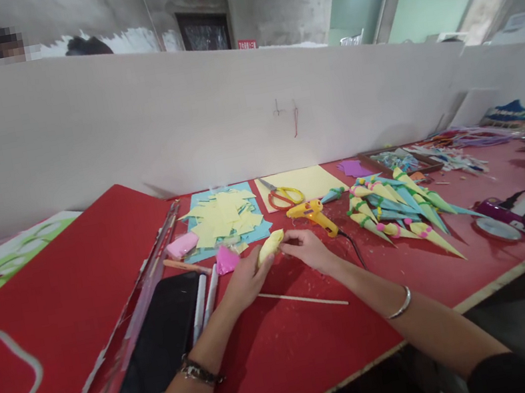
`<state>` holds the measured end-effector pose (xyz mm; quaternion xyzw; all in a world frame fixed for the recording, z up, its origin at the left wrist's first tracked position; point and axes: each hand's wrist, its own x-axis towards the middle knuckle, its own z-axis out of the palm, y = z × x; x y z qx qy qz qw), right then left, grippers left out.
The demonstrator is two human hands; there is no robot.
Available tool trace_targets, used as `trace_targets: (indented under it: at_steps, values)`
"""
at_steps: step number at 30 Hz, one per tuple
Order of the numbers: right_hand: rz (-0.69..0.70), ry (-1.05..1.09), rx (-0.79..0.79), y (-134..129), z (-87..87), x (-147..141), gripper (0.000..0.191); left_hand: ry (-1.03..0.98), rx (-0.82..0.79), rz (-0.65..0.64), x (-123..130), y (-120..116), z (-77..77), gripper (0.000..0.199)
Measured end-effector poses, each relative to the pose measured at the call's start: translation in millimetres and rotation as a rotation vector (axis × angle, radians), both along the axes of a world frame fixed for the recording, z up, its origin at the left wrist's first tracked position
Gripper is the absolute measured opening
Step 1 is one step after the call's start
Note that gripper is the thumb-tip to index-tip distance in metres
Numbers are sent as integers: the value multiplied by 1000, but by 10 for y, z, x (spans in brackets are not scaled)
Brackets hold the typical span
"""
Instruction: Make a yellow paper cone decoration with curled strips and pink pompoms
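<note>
My left hand is wrapped round a small rolled yellow paper piece above the red table. At its right end, my right hand has its fingers pinched together close to the paper; anything between them is too small to make out. Just behind my hands lies a yellow glue gun with a black cord. A thin pale stick rests on the table in front of them. Pink packets sit left of my left hand, near a pile of pale yellow paper pieces.
Scissors lie on a cream sheet at the back. Yellow and blue paper cones are heaped on the right, near a purple device. A black tablet and large red sheet lie left. A person's hand shows at far right.
</note>
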<state>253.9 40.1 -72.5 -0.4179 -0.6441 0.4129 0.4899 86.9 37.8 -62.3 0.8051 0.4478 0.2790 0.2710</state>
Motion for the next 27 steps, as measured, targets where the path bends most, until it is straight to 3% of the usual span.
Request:
trace_targets:
  at_steps: [11,17,27]
  values:
    - [-131,-77,217,-97,70,-42,10,-145,-58,70,74,10,-68,48]
    - [-123,-67,211,-53,53,-24,11,-164,-55,67,75,24,-87,47]
    - [-47,-45,130,-35,5,-31,10,-70,19,9,8,-11,18,36]
